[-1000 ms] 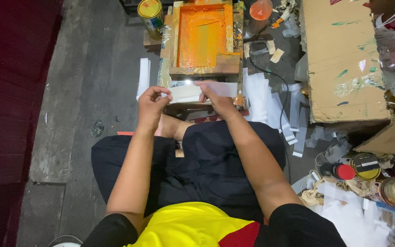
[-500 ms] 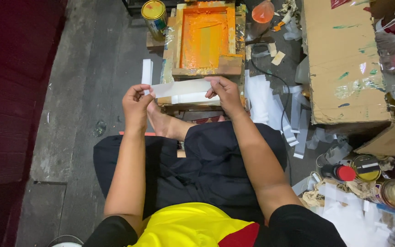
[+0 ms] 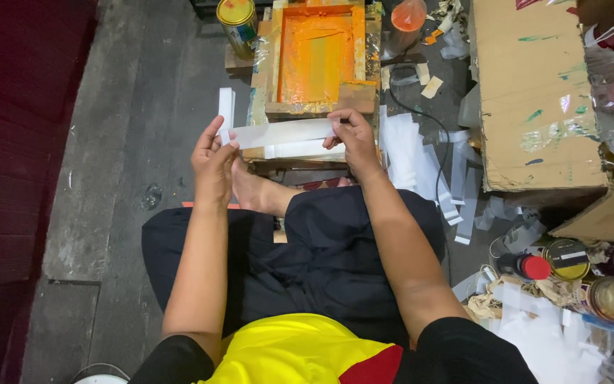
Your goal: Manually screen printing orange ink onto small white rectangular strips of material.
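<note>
Even overhead light, sharp focus, dim edges.

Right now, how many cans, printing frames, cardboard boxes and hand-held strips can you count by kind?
Round cans with yellow lids: 2
Orange-inked printing frame: 1
Cardboard box: 1
White strip held between left hand and right hand: 1
Total: 5

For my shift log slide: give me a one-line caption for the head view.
Seated person's left hand and right hand hold a white strip by its ends before an orange-inked screen frame.
</note>
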